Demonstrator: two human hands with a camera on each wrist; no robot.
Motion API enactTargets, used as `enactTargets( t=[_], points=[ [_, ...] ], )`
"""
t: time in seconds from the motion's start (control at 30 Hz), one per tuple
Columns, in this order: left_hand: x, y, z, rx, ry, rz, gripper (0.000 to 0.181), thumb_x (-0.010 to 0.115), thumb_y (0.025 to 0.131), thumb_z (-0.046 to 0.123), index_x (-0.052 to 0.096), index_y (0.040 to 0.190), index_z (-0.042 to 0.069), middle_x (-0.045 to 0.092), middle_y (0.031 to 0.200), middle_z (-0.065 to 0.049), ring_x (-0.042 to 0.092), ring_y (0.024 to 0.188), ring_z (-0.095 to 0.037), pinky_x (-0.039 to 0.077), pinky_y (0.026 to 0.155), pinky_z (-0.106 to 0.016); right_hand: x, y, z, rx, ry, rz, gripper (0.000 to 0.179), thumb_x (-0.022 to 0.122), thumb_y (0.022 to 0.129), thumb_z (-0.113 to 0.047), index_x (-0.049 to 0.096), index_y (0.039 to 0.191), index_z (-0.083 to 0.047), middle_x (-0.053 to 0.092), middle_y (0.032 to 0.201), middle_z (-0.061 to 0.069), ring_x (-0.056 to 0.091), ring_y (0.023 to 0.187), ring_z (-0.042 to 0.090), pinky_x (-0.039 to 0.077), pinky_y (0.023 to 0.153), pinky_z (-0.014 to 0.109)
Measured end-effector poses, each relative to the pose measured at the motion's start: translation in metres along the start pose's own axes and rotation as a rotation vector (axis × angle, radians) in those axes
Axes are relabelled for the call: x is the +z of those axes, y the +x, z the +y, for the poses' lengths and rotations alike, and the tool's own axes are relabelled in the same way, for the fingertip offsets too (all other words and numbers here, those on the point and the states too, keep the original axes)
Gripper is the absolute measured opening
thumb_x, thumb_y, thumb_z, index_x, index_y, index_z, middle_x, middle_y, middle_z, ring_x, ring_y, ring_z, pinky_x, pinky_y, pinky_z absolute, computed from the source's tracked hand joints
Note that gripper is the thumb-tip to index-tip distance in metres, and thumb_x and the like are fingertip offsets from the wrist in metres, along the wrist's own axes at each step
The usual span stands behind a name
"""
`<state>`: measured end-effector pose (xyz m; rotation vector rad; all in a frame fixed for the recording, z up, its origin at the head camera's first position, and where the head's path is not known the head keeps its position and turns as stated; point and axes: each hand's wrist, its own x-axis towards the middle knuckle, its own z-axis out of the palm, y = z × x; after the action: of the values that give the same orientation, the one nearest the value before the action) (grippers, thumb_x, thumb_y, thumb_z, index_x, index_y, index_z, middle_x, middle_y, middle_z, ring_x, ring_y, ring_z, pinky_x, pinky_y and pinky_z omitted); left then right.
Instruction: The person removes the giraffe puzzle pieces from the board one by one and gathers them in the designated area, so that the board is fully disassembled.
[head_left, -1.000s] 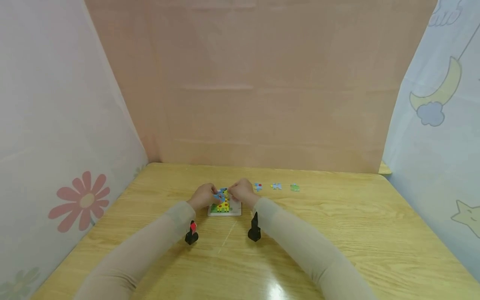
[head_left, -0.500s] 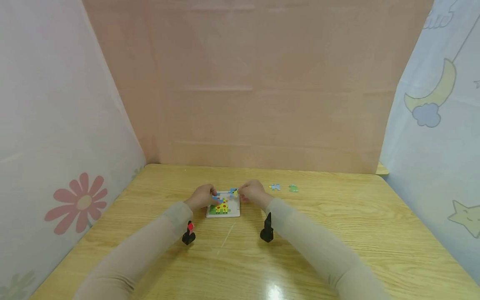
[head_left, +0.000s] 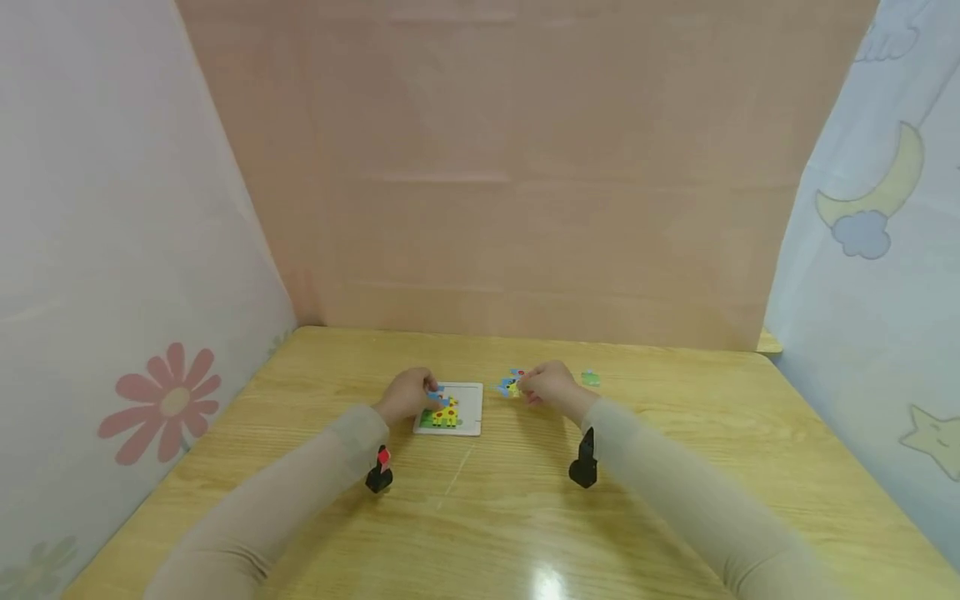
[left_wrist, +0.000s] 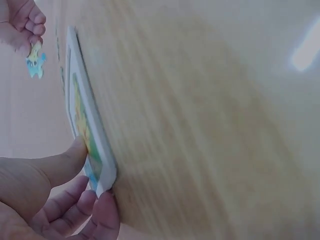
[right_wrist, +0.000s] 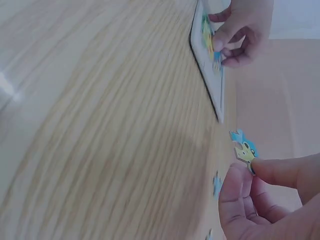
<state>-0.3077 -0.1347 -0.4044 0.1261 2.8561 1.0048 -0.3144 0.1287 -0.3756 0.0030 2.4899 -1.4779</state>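
A small white puzzle board (head_left: 472, 417) lies on the table, with giraffe pieces (head_left: 444, 414) filling part of its left side. My left hand (head_left: 405, 393) grips the board's left edge; in the left wrist view its thumb (left_wrist: 65, 162) presses on the pieces while the fingers curl at the rim. To the right of the board, my right hand (head_left: 553, 385) pinches a blue and yellow puzzle piece (right_wrist: 246, 148) between thumb and fingers. A giraffe's face is printed on this piece, which is held up above the tabletop.
Behind the held piece lies a blue loose piece with a red spot (head_left: 517, 372). A green piece (head_left: 591, 378) lies farther right on the wooden table (head_left: 675, 433). Printed cloths hang at both sides, and a plain pinkish cloth (head_left: 487, 208) hangs at the back.
My right hand has lifted the giraffe-face piece off the board and carried it right, over the loose pieces. The left hand has stayed at the board's left edge.
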Motion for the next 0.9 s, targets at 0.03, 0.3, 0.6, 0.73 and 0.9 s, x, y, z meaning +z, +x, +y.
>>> enactTargets(
  t=[0.03, 0.3, 0.6, 0.73, 0.9],
  points=[
    [0.001, -0.001, 0.000, 0.008, 0.014, 0.006, 0.026, 0.080, 0.080, 0.016, 0.062, 0.096, 0.006, 0.053, 0.084, -0.005, 0.048, 0.075, -0.018, 0.039, 0.062, -0.026, -0.005, -0.001, 0.003, 0.011, 0.004, 0.001, 0.017, 0.063, 0.092, -0.006, 0.066, 0.101, 0.008, 0.066, 0.092, 0.013, 0.066, 0.075, 0.021, 0.059, 0.079, 0.035],
    [0.009, -0.001, 0.002, 0.000, 0.082, 0.038, 0.026, 0.080, 0.080, 0.019, 0.063, 0.095, 0.008, 0.057, 0.086, -0.004, 0.051, 0.075, -0.018, 0.041, 0.063, -0.027, -0.039, -0.010, 0.020, 0.038, -0.006, 0.004, 0.020, 0.061, 0.092, -0.005, 0.064, 0.104, 0.011, 0.067, 0.089, 0.014, 0.065, 0.073, 0.019, 0.059, 0.073, 0.032],
    [0.010, -0.001, 0.000, 0.002, 0.115, 0.059, 0.025, 0.080, 0.080, 0.021, 0.064, 0.094, 0.008, 0.058, 0.089, -0.004, 0.051, 0.077, -0.018, 0.043, 0.066, -0.029, -0.068, -0.019, 0.032, 0.065, -0.070, 0.000, 0.024, 0.061, 0.091, -0.005, 0.066, 0.105, 0.013, 0.068, 0.077, 0.011, 0.064, 0.062, 0.013, 0.058, 0.064, 0.028],
    [0.008, -0.003, 0.001, -0.007, 0.086, 0.060, 0.026, 0.081, 0.079, 0.019, 0.065, 0.095, 0.007, 0.058, 0.091, -0.004, 0.051, 0.081, -0.019, 0.044, 0.071, -0.030, -0.079, -0.021, 0.040, 0.089, -0.033, -0.015, 0.024, 0.061, 0.090, -0.003, 0.065, 0.105, 0.015, 0.066, 0.073, 0.008, 0.062, 0.057, 0.011, 0.057, 0.060, 0.026],
    [0.006, -0.006, 0.001, 0.018, 0.090, 0.065, 0.027, 0.082, 0.077, 0.019, 0.065, 0.095, 0.007, 0.056, 0.089, -0.004, 0.050, 0.081, -0.019, 0.043, 0.070, -0.031, -0.088, -0.022, 0.054, 0.148, -0.036, 0.033, 0.019, 0.063, 0.088, -0.002, 0.065, 0.100, 0.013, 0.063, 0.067, 0.005, 0.059, 0.052, 0.009, 0.056, 0.057, 0.024]
  ],
)
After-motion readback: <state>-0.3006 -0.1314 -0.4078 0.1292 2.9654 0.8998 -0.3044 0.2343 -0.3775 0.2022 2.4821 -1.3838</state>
